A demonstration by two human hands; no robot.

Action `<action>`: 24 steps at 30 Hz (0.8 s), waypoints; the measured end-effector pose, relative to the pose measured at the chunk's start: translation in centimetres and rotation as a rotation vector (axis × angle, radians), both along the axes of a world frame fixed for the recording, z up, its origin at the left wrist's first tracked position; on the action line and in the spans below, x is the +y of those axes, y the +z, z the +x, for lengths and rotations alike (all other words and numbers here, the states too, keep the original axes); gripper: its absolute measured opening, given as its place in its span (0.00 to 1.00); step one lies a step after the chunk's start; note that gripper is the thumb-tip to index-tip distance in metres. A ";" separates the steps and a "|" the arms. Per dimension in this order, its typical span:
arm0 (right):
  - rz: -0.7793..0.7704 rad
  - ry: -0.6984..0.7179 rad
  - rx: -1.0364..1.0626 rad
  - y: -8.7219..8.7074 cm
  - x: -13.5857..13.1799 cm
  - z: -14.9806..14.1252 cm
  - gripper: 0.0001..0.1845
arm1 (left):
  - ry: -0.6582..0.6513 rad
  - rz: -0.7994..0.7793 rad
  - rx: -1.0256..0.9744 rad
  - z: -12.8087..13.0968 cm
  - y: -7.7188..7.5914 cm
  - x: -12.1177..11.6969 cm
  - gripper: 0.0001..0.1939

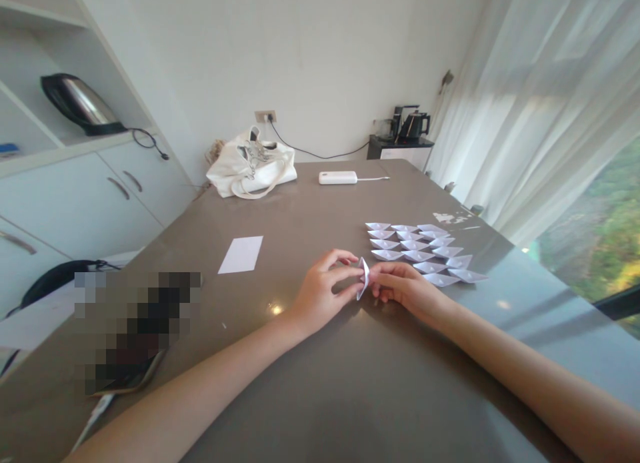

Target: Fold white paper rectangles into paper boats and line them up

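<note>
A small white paper boat (365, 276) is held upright on end just above the table, between my two hands. My left hand (325, 286) pinches it from the left with the thumb and fingers. From the other side, the closed fingertips of my right hand (403, 283) grip it, partly hiding that side. Beyond my right hand, several finished paper boats (417, 255) of the same kind stand in rows. A flat sheet of white paper (241, 255) lies to the left of my left hand.
On the brown table (300, 209) are a white bag (250, 166), a white power bank (338, 177) with a cable, and paper scraps (450, 217) at the right edge. A blurred-out phone-like object (135, 363) lies near left. Behind stands a black kettle (414, 126).
</note>
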State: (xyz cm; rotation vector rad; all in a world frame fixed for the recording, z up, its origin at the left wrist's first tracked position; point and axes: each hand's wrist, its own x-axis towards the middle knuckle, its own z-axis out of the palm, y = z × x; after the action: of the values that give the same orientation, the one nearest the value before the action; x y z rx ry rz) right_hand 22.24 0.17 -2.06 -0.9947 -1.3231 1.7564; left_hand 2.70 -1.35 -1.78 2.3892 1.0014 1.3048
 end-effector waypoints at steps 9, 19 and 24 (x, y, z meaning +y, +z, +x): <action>-0.135 0.116 0.165 0.5 0.0 0.3 0.09 | 0.085 0.165 0.130 -0.5 0.4 -0.1 0.06; -0.211 0.119 0.188 0.9 -0.2 0.2 0.09 | 0.099 0.121 0.143 -0.9 1.0 0.0 0.05; -0.212 0.050 0.172 0.9 -0.1 0.0 0.09 | 0.030 -0.115 -0.075 -0.4 0.7 0.2 0.09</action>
State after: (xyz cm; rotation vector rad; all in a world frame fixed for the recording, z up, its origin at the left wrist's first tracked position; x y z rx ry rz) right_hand 22.26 0.03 -1.20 -0.9067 -1.0798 2.0038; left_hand 2.31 -1.16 -1.09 2.2317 1.0649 1.3004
